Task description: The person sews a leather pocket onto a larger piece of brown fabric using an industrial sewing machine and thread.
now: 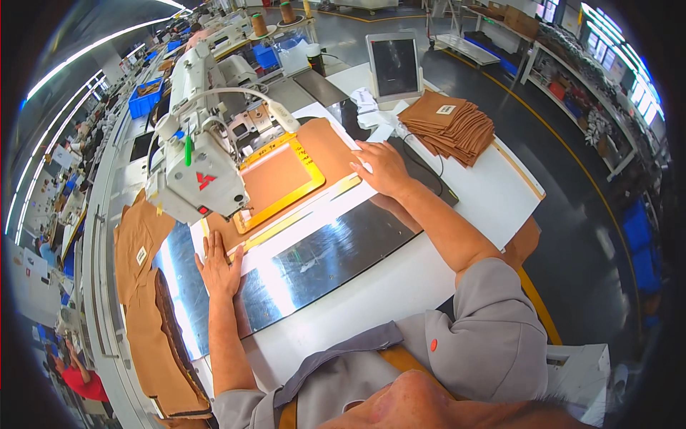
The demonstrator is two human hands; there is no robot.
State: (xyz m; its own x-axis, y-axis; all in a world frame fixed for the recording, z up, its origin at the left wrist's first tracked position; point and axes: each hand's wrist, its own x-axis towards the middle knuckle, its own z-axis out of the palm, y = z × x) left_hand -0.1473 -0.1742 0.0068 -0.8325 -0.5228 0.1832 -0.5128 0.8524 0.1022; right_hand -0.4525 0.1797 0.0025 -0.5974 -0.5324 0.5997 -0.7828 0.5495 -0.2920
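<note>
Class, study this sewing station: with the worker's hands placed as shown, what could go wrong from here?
1. The left hand lies flat by the yellow frame under the sewing machine head; fingers could get caught if the frame moves.
2. The right hand presses the brown fabric; a slip could skew it.
3. The stack of brown pieces sits near the table edge and could slide.

a wide workshop hall with a glossy dark grey floor (572,214) marked by yellow lines (564,150). long strip lights (93,46) run along the ceiling on the left, and bright windows (622,64) line the right wall above metal shelving (572,86) stacked with goods. rows of other work desks (71,179) stretch away on the left, with blue bins (145,96) on them. cardboard boxes (518,20) sit on the far shelf.
</note>
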